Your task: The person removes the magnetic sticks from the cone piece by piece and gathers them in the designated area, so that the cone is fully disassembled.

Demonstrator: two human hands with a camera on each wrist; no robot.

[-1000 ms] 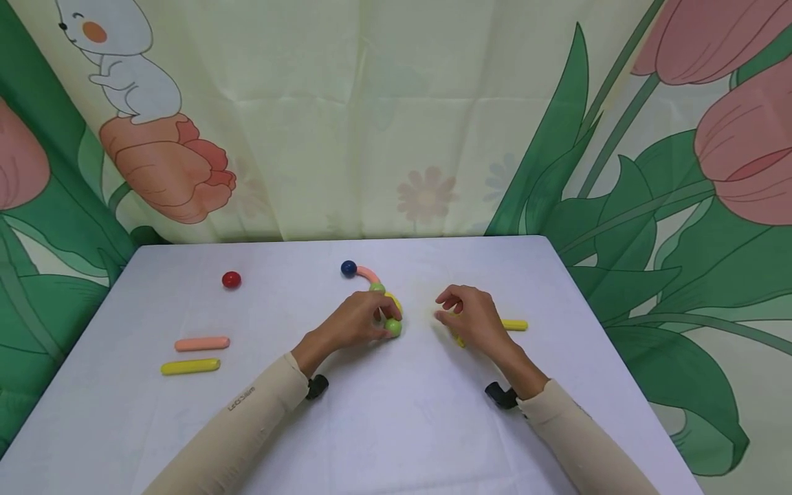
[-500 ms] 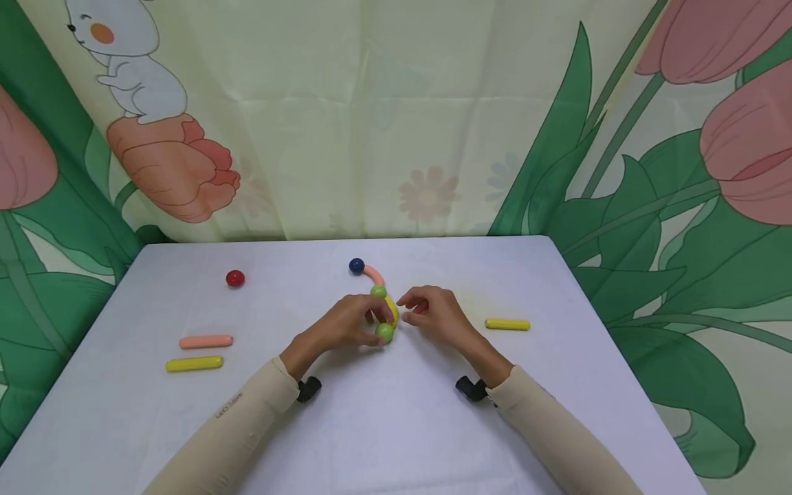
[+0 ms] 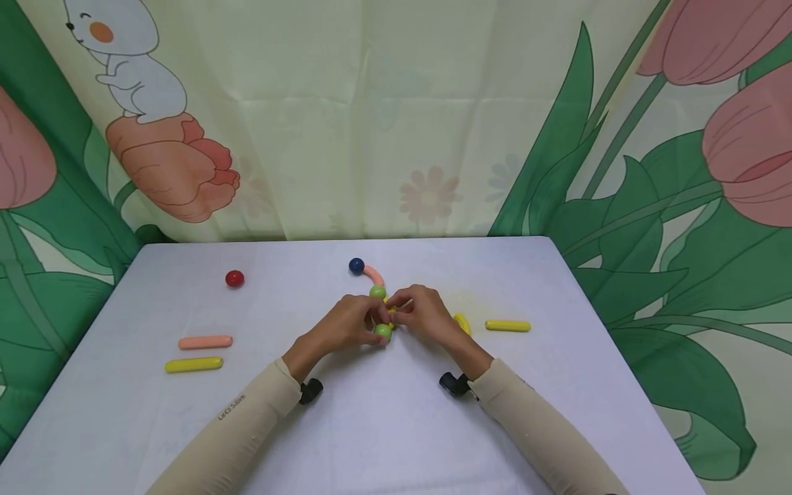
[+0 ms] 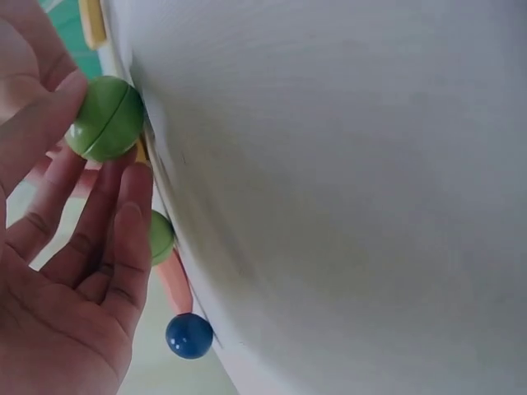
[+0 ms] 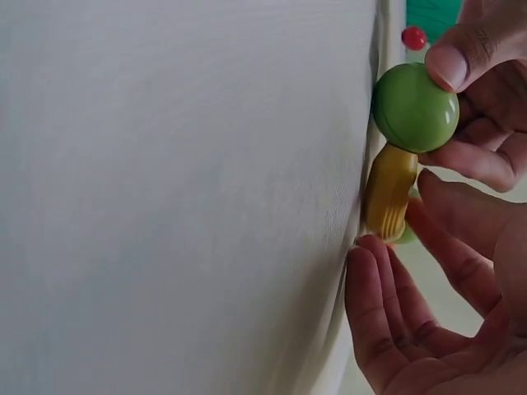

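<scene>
A chain of toy building pieces lies mid-table: a dark blue ball [image 3: 356, 266], a curved pink stick [image 3: 374, 276], a green ball [image 3: 378, 292], a ribbed curved yellow stick [image 5: 391, 191] and a nearer green ball [image 3: 383, 333]. My left hand [image 3: 342, 323] pinches the nearer green ball between thumb and fingers, also plain in the left wrist view. My right hand [image 3: 425, 316] has its thumb and fingertips about the curved yellow stick, just beside that ball. In the head view the fingers largely cover this stick.
A red ball [image 3: 234, 278] sits at the back left. Nearer on that side lie a straight pink stick [image 3: 205, 342] and a straight yellow stick [image 3: 194, 364]. Right of my right hand are a curved yellow piece [image 3: 461, 323] and another straight yellow stick [image 3: 508, 325].
My right hand has moved left, from beside the loose yellow pieces to the curved yellow stick in the chain. The left hand stays at the nearer green ball, which has shifted slightly left.
</scene>
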